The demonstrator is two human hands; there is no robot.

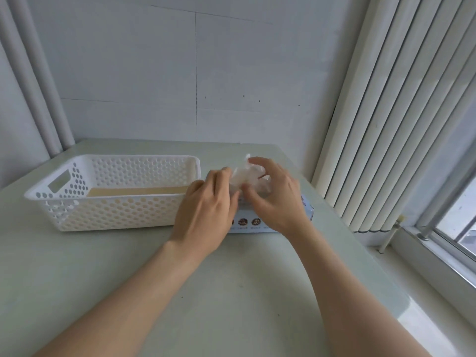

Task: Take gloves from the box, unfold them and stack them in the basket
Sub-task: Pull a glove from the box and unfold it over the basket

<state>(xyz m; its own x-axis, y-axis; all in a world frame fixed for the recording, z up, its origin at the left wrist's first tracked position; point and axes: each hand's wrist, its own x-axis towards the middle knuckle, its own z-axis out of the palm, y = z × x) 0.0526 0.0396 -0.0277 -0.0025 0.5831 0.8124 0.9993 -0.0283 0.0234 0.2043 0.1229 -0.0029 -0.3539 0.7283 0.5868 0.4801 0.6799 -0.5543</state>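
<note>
Glove bundle (248,176): clear, thin plastic, crumpled. It is the task item and is detailed last; holdings run by size, placed from the basket. Desk (231,292): pale green top that carries the basket. Vertical blind (386,112): cream slats, well to the right of the basket and off the desk. Basket (116,215): white perforated plastic, with a handle slot in its left end and a tan floor showing; no stacked glove can be made out inside. Box (257,226): pale blue carton with round brown icons on its near face, just beside the basket's right end and largely covered by the hands. Left hand (206,215): at the basket's near right corner, its grip curled onto the bundle's left edge, fingertips partly hidden. Right hand (275,199): further right of the basket, its grip pinched on the bundle between thumb and fingers. The bundle is held between both hands, raised over the box, right of the basket and not in it. Step judged in hand: a glove drawn out, unfolding about to start or just begun. The next move calls for drawing the two grips apart to spread the film flat without tearing it, then carrying it left over the basket rim.
</note>
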